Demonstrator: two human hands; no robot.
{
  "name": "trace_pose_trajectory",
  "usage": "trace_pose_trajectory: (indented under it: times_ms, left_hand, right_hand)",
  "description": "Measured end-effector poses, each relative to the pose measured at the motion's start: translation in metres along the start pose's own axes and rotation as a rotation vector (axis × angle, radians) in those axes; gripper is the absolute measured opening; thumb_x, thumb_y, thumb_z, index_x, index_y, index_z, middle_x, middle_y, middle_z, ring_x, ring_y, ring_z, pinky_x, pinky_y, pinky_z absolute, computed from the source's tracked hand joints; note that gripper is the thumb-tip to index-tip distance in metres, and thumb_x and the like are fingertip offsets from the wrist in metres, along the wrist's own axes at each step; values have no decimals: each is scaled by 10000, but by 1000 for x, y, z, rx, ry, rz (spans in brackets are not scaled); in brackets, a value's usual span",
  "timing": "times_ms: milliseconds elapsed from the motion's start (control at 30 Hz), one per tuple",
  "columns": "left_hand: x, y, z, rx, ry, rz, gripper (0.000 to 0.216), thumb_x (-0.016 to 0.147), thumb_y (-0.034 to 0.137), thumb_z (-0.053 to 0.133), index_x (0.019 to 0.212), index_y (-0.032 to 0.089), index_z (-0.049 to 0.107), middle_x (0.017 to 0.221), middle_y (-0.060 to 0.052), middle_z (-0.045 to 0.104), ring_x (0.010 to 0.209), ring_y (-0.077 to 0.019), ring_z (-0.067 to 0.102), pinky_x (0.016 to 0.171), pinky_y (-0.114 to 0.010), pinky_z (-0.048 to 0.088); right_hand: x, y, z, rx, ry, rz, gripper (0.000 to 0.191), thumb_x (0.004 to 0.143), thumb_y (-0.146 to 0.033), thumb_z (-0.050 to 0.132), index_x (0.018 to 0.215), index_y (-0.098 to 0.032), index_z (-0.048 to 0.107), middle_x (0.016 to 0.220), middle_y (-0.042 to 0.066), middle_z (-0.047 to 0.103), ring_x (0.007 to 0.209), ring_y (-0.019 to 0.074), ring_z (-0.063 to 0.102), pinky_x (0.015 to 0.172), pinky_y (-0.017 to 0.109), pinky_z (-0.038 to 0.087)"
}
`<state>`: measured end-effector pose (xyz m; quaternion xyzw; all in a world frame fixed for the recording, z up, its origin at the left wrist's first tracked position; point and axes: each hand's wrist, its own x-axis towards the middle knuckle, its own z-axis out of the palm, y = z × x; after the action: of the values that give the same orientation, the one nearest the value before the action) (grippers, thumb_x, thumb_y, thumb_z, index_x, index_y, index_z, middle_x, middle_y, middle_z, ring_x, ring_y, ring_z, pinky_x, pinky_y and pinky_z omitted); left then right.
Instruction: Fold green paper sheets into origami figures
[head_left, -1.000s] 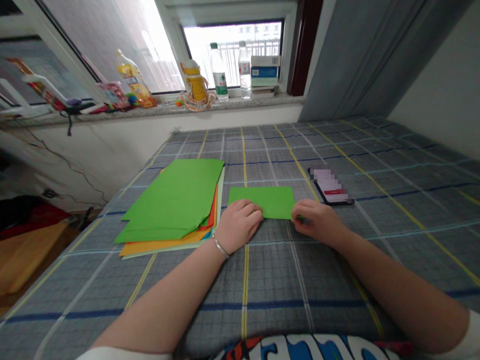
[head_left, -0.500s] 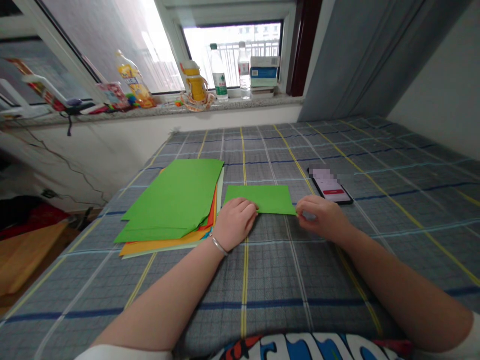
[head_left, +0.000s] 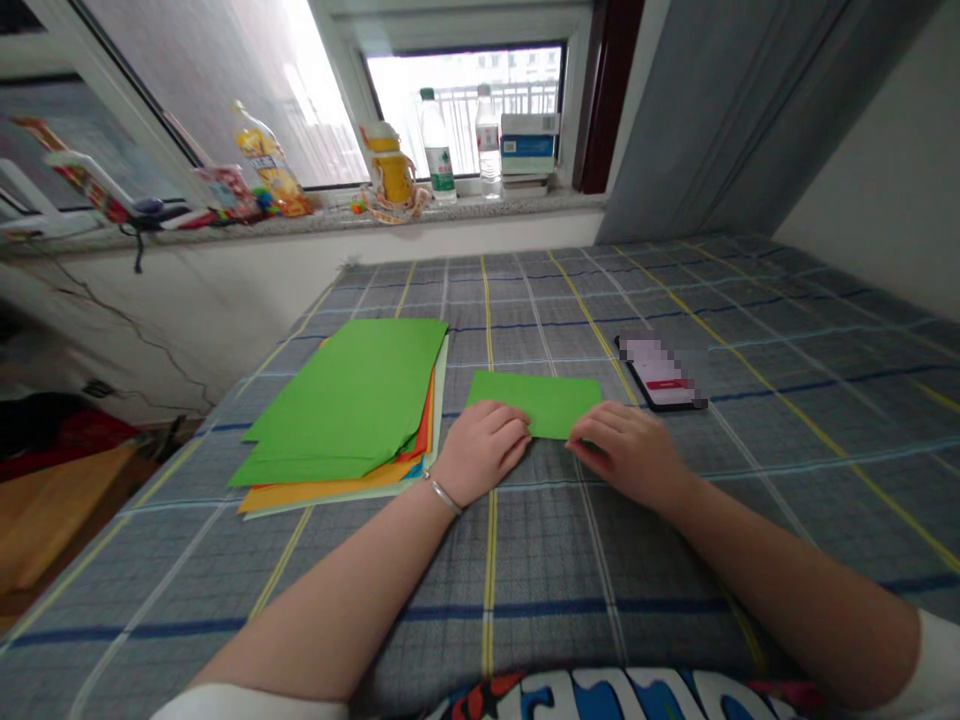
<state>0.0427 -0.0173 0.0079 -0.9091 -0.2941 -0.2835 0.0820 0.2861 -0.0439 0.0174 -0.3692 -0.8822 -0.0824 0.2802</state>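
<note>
The loose green sheet (head_left: pixel 544 403) has slid to the right, and the right hand (head_left: pixel 628 455) has come down over its near right corner.

From the left, one stack of coloured paper (head_left: pixel 337 410) lies on a checked bed cover (head_left: pixel 525 560). Green sheets are on top, with orange, yellow and pale edges showing beneath; the sheets can't be counted exactly. Just beside it is the left hand (head_left: pixel 484 452), with a thin metal bracelet (head_left: pixel 442 493) on its wrist. Its grip is loose, the slightly curled fingers resting on the near left part of the sheet without closing on it. The sheet lies flat between the two hands, its near edge partly covered by them. The right hand's grip is also relaxed, with its fingers spread over the paper and nothing visibly pinched. One phone (head_left: pixel 660 375) lies just beyond, its screen pixelated and unreadable.

On the windowsill (head_left: pixel 330 220) stand a bottle with a yellow label (head_left: pixel 270 160), a yellow flask (head_left: pixel 386 165), two clear water bottles (head_left: pixel 437 150) (head_left: pixel 488 145) and a blue-and-white box (head_left: pixel 529 135). A patterned shirt (head_left: pixel 600 697) is cut off at the bottom.
</note>
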Motion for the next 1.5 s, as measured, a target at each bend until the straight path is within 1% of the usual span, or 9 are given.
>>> trace_pose_trajectory:
  times_ms: [100, 300, 400, 533, 633, 800, 1000, 1167, 1500]
  left_hand:
    - [2, 0, -2, -13, -19, 31, 99, 939, 228, 518, 887, 191, 593, 958, -34, 688, 866, -170, 582, 807, -327, 479]
    - [7, 9, -1, 16, -40, 85, 128, 945, 227, 491, 917, 195, 612, 926, -25, 689, 851, -166, 573, 846, -338, 457]
    - [9, 16, 2, 33, -19, 131, 151, 938, 224, 483, 850, 192, 601, 899, -12, 686, 824, -154, 572, 884, -339, 444]
    - [9, 19, 5, 22, -11, 146, 124, 898, 204, 503, 812, 194, 590, 888, -2, 681, 806, -151, 568, 872, -337, 443]
    - [8, 17, 7, 3, -22, 135, 87, 850, 173, 526, 795, 197, 590, 892, 2, 678, 798, -150, 565, 872, -337, 440]
    - [7, 16, 8, 35, -55, 85, 45, 796, 171, 558, 776, 194, 592, 887, -6, 670, 789, -162, 560, 902, -354, 432]
    - [5, 13, 8, 63, -84, 62, 36, 802, 187, 564, 798, 193, 599, 890, -4, 667, 793, -162, 557, 967, -375, 407]
    - [2, 8, 6, 83, -91, 16, 48, 808, 191, 561, 785, 199, 602, 854, -1, 661, 773, -164, 553, 975, -386, 408]
    - [-3, -1, -6, 161, -133, -33, 76, 818, 177, 540, 781, 206, 599, 825, -8, 652, 810, -173, 574, 1033, -418, 385]
  right_hand:
    - [1, -5, 5, 9, -12, 38, 113, 916, -262, 570, 831, -208, 622, 807, 17, 680, 799, 180, 595, 734, 306, 429]
    - [6, -13, 10, 38, -44, 75, 127, 913, -227, 558, 811, -198, 627, 789, 24, 670, 817, 182, 584, 751, 296, 410]
    - [9, -20, 12, 50, -71, 84, 106, 881, -204, 591, 780, -194, 620, 769, 22, 656, 798, 180, 575, 723, 288, 400]
    - [10, -23, 14, 40, -109, 55, 110, 868, -214, 601, 761, -194, 618, 752, 18, 643, 783, 182, 556, 697, 295, 381]
    - [10, -22, 16, 51, -132, 37, 106, 846, -189, 600, 740, -195, 611, 741, 15, 636, 776, 180, 543, 691, 295, 371]
    - [9, -20, 18, 120, -142, 104, 84, 793, -152, 603, 727, -203, 591, 720, 5, 614, 763, 170, 528, 692, 280, 366]
    - [6, -17, 17, 172, -170, 149, 84, 763, -138, 595, 718, -207, 582, 710, 3, 591, 743, 165, 522, 671, 274, 362]
    - [5, -15, 16, 197, -189, 182, 79, 748, -137, 586, 713, -206, 576, 709, 0, 579, 725, 154, 525, 657, 264, 362]
    - [-2, -6, 9, 199, -301, 255, 76, 738, -185, 600, 671, -210, 576, 671, -13, 574, 638, 140, 518, 600, 263, 329]
